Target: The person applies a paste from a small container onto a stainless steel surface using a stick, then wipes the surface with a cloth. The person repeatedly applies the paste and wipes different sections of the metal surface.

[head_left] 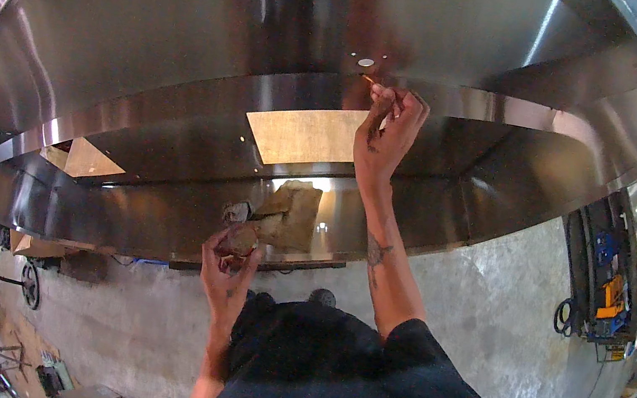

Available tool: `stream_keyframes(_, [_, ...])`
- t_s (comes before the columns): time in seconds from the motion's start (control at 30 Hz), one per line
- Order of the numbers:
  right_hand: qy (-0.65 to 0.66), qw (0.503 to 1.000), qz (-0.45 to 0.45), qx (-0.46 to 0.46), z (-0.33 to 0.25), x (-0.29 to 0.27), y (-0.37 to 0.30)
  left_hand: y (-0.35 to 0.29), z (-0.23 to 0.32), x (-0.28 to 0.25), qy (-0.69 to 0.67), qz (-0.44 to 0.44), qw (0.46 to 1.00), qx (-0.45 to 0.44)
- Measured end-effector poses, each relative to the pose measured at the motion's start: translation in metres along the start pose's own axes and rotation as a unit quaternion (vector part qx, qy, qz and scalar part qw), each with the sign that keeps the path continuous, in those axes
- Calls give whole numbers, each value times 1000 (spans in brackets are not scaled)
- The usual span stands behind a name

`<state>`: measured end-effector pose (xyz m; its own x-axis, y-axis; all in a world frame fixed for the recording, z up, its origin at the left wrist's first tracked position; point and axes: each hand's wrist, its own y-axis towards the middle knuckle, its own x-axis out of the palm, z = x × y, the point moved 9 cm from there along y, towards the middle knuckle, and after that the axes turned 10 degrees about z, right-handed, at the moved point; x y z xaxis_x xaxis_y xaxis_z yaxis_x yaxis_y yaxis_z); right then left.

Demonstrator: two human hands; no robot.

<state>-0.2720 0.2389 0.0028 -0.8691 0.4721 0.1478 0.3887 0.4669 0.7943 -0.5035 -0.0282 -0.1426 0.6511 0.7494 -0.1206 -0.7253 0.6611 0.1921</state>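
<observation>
A person's right hand pinches a thin stick against the stainless steel hood, just below two small holes, while the left hand, fingers curled, cups a small round container; most of the panel looks untouched.

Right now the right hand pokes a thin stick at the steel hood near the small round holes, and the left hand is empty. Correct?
Not quite. The head view shows the left hand holding a small round brownish object. The right hand does hold a thin stick at the shiny stainless steel hood near the small round holes.
</observation>
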Motion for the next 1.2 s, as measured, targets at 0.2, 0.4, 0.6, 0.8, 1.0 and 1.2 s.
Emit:
stream_keyframes(0.2, [-37, 999, 6, -4, 4, 1, 0, 4, -6, 0, 5, -8, 1000, -25])
stream_keyframes(0.4, [-17, 1000, 7, 0, 1, 4, -1, 7, -2, 2, 23, 0, 1000, 10])
stream_keyframes(0.6, [-43, 999, -3, -8, 1, 6, -1, 8, -9, 2, 11, -4, 1000, 10])
stream_keyframes(0.8, [-38, 999, 26, -19, 5, 3, -1, 10, -5, 3, 11, -4, 1000, 3])
stream_keyframes(1.0, [-30, 999, 12, 3, 2, -1, -1, 10, -1, 6, 26, -11, 1000, -13])
stream_keyframes(1.2, [104, 982, -25, 154, 1, -28, -37, 19, 24, 19, 44, 3, 996, 72])
